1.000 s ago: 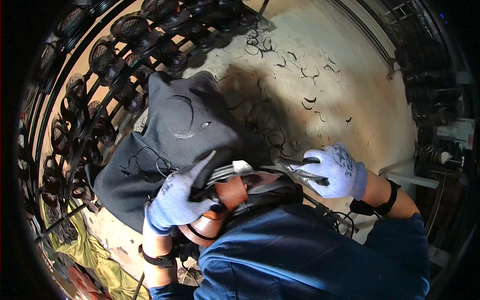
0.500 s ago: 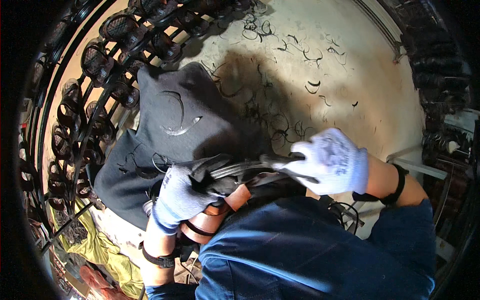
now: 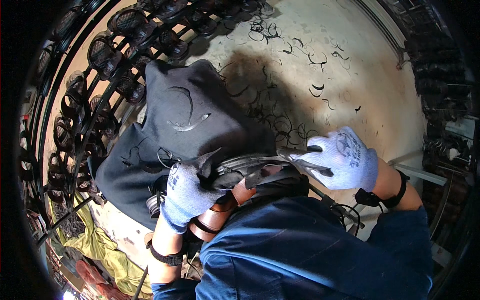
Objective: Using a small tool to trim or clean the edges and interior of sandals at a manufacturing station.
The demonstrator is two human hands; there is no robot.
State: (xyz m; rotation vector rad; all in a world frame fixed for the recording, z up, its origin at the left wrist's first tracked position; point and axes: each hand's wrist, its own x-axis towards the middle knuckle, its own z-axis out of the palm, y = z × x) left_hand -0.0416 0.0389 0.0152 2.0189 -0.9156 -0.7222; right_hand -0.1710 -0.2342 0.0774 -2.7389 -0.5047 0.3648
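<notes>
My left hand [image 3: 186, 194], in a grey-blue glove, is closed around the left end of a dark curved strip [image 3: 240, 165]. The strip lies across a brown cylindrical object [image 3: 220, 212] just above my lap. My right hand [image 3: 342, 159], in a pale blue glove, grips a dark-handled metal tool [image 3: 300, 154] whose tip meets the strip's right end. A dark grey cloth [image 3: 185, 120] with a curved sliver on it lies on the floor just beyond both hands.
Thin dark curled offcuts [image 3: 300, 50] are scattered over the pale concrete floor [image 3: 370, 85]. A black ornamental metal grille [image 3: 95, 85] with ring shapes runs along the left. A yellow-green cloth [image 3: 105, 250] lies at lower left, and stacked dark parts [image 3: 440, 75] line the right.
My left hand's fingers, spread a second ago, have closed on the strip. My right hand has shifted slightly up and right with the tool.
</notes>
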